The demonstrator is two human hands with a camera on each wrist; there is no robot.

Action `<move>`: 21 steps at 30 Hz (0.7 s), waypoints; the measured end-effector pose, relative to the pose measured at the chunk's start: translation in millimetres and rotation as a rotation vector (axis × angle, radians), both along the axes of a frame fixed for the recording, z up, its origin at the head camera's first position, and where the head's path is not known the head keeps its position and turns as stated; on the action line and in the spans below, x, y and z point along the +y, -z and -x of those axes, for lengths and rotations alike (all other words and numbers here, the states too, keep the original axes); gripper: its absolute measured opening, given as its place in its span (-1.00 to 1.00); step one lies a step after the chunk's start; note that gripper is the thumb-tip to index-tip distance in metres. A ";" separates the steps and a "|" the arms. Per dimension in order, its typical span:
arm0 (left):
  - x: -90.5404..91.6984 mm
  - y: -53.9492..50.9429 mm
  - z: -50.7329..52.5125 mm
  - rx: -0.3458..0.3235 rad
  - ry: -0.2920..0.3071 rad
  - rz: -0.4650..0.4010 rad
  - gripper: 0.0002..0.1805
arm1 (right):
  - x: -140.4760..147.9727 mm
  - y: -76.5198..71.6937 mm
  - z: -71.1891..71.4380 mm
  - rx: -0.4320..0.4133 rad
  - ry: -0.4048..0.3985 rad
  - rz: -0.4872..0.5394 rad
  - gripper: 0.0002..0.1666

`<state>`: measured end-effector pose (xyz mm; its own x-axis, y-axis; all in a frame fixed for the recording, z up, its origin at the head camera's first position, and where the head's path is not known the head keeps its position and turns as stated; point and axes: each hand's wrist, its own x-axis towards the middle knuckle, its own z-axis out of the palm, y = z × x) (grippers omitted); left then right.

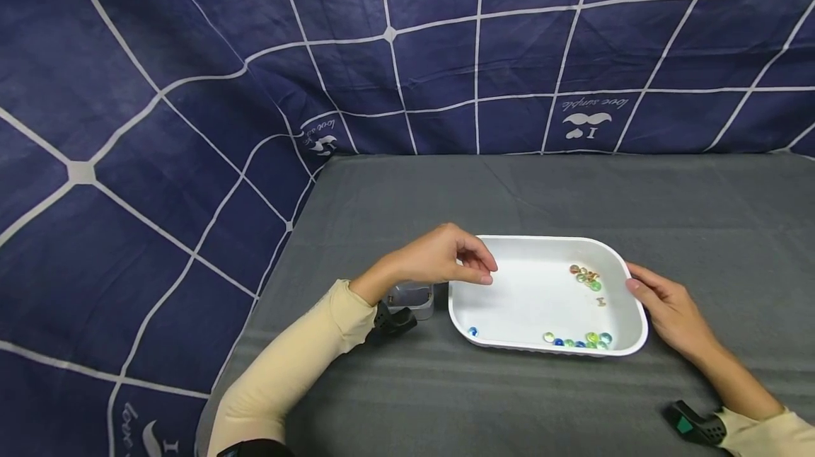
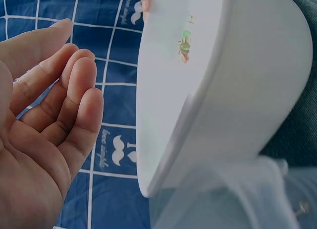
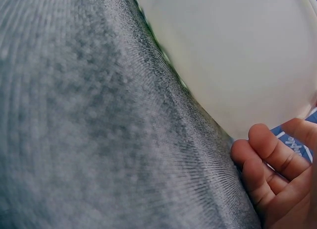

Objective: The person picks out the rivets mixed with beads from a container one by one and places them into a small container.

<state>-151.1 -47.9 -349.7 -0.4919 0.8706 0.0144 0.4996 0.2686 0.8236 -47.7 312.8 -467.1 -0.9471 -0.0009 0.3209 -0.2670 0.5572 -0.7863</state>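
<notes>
A white tray [image 1: 522,294] with raised walls holds glass marbles. Several blue, green and clear marbles [image 1: 592,337] lie along its near wall, and a lone blue marble [image 1: 472,332] sits in the near left corner. Towards the right, a cluster of amber and green pieces [image 1: 595,286] lies beside a tiny bow-shaped piece [image 1: 601,301]. My left hand [image 1: 446,255] hovers over the tray's left end, fingers loosely bent; the left wrist view shows nothing in them. My right hand [image 1: 668,308] holds the tray's right end, thumb over the rim and fingers against the outer wall [image 3: 237,90].
Left of the tray, partly behind my left wrist, stands a clear plastic box [image 1: 420,305] with small gold-coloured bits in it. Grey cloth [image 1: 541,407] covers the table. A navy gridded curtain [image 1: 433,68] hangs along the back and left.
</notes>
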 end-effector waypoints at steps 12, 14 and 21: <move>32.5 -2.1 -0.3 0.005 0.094 -0.014 -0.82 | -1.2 2.5 0.3 -0.003 -0.003 0.014 -0.58; 37.0 -2.3 -0.9 0.003 0.103 -0.020 -0.83 | -1.7 2.8 0.4 0.000 -0.003 0.015 -0.58; 52.4 -2.6 -2.3 0.004 0.143 -0.012 -0.83 | -2.1 3.0 -1.1 0.026 -0.008 0.035 -0.60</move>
<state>-148.8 4.5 -347.0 -0.3625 0.9316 0.0271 0.5356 0.1844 0.8241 -46.6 310.7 -470.1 -0.9384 0.0029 0.3457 -0.2923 0.5268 -0.7981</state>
